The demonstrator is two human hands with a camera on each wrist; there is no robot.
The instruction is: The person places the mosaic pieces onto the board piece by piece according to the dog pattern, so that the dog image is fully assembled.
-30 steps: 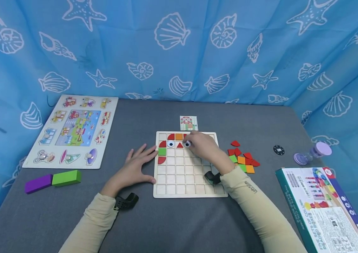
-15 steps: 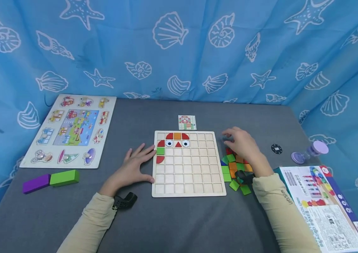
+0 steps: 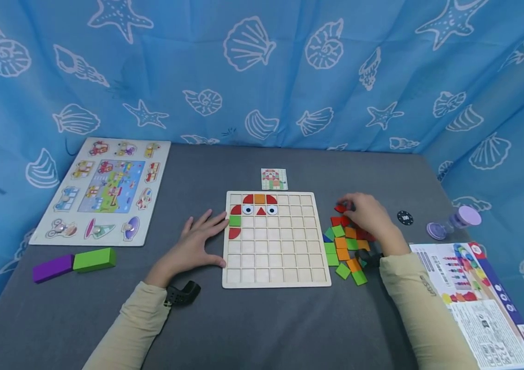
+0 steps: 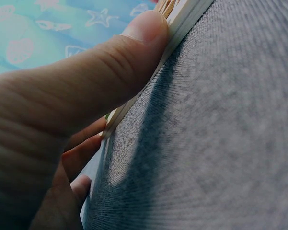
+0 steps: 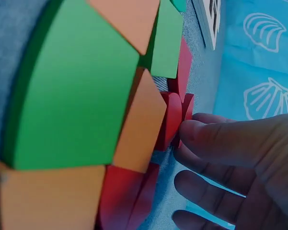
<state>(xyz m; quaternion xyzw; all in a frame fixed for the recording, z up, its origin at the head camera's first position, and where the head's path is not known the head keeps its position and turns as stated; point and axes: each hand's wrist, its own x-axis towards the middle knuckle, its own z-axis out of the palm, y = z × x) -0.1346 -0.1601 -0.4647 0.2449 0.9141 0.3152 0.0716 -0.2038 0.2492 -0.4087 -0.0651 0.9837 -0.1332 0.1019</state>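
Moved off the board [image 3: 275, 247], the right hand [image 3: 369, 215] pinches a red tile [image 3: 340, 208]; dragging could scatter the pile [image 3: 341, 243]; left hand [image 3: 193, 250] spread, gripping nothing.

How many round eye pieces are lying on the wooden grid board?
2. One eye piece lies left of the red triangle, the other eye piece right of it, both in the same row.

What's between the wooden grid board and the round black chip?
The head view shows loose coloured tiles, then the right hand, between them.
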